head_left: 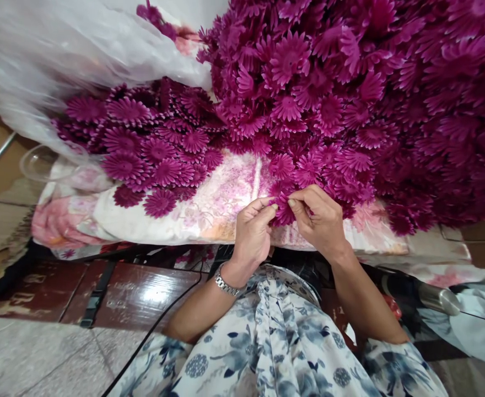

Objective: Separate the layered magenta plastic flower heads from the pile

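Between my hands, close to the table's front edge, is a magenta fabric flower (284,214). My left hand (254,227), with a metal watch on its wrist, pinches the flower's left side between thumb and forefinger. Thumb and forefinger of my right hand (319,218) are pinched together at its upper right side. Right behind my hands rises a big heap of loose magenta flowers (292,110), spreading to the right. On the left, flower pieces (160,149) lie in stacked layers.
A floral cloth (176,229) covers the table. Clear plastic sheeting (102,44) fills the back left, with a clear round plastic lid or bowl (39,162) below it. A black cable (160,325) runs past my left side.
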A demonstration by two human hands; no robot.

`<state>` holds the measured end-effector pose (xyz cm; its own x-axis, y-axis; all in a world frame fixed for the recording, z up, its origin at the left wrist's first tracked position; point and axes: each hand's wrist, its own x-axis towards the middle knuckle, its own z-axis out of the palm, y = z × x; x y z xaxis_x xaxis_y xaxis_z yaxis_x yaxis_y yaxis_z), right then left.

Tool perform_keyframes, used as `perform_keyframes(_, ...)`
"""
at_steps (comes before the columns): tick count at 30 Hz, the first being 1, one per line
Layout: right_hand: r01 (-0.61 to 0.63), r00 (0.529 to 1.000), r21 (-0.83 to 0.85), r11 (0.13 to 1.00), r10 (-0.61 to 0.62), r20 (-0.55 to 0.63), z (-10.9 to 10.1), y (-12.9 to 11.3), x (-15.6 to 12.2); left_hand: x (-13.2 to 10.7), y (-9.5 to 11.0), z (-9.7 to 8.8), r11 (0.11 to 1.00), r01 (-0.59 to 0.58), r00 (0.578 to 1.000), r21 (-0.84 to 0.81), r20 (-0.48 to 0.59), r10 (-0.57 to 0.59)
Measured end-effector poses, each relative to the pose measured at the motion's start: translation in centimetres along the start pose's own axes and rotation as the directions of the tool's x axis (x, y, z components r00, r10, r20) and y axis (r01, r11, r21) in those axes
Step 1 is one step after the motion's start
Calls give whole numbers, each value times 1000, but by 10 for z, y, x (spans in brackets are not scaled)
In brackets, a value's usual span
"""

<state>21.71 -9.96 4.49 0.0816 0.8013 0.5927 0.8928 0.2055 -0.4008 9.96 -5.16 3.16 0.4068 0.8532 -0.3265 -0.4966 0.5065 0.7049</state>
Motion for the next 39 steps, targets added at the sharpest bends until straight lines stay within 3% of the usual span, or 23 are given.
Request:
perform_keyframes(8,38,999,8,999,-38,-11,-1,-4,-2,1,-2,-3,996,-47,999,80,-16,48)
perform_keyframes(20,-40,999,30,999,40,-17,0,-8,-3,0,-1,-2,996,-62,997,56,-49,65)
perform_keyframes(23,-14,1000,17,1000,14,2,-2,-8,-3,2,-1,-4,995,-72,995,64,-60,76)
perform_keyframes(29,86,992,-86,993,-93,-85,1,-15,-7,0,1,-3,992,-93,991,84,-89,101)
perform_keyframes(33,-15,1000,-26,1000,15,25,4,-12,-9,-4,2,-1,997,-37,998,72,-56,41)
perform_keyframes(39,-152,983,201,968,128,131,-7,-1,-7,-1,1,-6,993,-67,997,97,-27,70)
